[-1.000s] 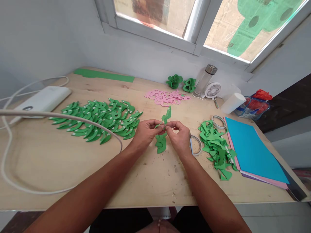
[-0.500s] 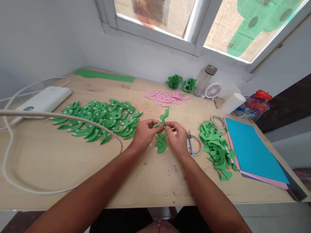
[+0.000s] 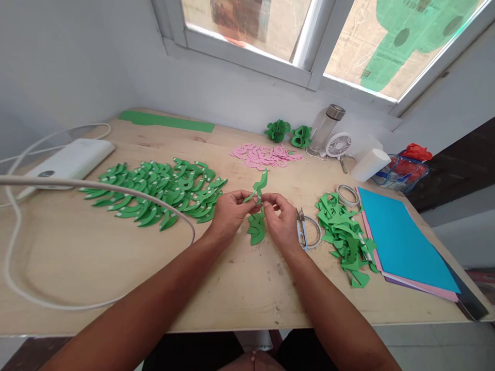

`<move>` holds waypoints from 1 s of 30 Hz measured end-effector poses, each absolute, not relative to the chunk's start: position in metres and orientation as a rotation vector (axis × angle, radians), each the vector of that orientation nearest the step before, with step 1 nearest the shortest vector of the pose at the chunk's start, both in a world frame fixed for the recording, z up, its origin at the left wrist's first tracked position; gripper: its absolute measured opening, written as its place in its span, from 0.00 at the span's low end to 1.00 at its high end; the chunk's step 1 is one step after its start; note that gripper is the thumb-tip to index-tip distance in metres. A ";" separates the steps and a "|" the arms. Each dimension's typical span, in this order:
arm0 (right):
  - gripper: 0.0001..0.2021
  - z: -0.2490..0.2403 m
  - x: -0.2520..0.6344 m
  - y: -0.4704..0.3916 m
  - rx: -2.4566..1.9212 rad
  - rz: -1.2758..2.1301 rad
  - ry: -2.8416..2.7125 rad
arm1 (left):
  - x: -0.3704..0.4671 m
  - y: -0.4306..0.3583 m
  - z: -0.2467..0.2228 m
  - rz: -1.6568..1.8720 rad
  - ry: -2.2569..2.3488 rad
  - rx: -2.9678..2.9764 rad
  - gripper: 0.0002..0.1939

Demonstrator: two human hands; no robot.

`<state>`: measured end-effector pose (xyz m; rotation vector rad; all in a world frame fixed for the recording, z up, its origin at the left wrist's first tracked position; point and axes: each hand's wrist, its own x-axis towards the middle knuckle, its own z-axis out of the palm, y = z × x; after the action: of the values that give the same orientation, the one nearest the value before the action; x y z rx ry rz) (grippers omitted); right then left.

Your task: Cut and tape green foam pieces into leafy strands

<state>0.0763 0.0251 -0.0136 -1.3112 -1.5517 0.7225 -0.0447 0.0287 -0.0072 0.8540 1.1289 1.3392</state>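
Between my fingertips is a curved green paper cutout (image 3: 261, 181), its upper end pointing toward the window. My left hand (image 3: 233, 212) pinches it from the left, and my right hand (image 3: 282, 217) pinches it from the right, with the fingertips almost meeting. Just below them, more green paper cutouts (image 3: 256, 230) lie on the wooden table, partly hidden by my fingers. Left of my hands spreads a large group of green curved cutouts (image 3: 154, 190) with small white patches. Small scissors (image 3: 302, 229) rest against a tape roll (image 3: 315, 232) beside my right hand.
Green scraps (image 3: 346, 237), a second tape roll (image 3: 348, 195) and blue paper sheets (image 3: 406, 237) lie to the right. Pink cutouts (image 3: 263, 155), green paper balls (image 3: 277, 131), a bottle (image 3: 328, 129) and a small fan (image 3: 339, 144) stand behind. A white cable (image 3: 96, 184) crosses the left side.
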 end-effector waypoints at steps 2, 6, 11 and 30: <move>0.10 -0.013 0.076 0.025 -1.308 0.724 -1.544 | -0.045 0.029 -0.007 1.336 1.117 0.842 0.14; 0.10 -0.013 0.077 0.027 -1.300 0.743 -1.460 | -0.045 0.030 -0.009 1.349 1.103 0.820 0.13; 0.09 -0.014 0.078 0.031 -1.264 0.886 -1.379 | -0.045 0.030 -0.009 1.355 1.081 0.819 0.13; 0.07 -0.009 0.078 0.032 -1.167 1.105 -1.185 | -0.045 0.025 -0.005 1.199 0.950 0.908 0.14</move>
<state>0.0785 0.0320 -0.0093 -1.1671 -1.1850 1.1048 -0.0452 0.0253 -0.0046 0.9078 0.9503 1.1989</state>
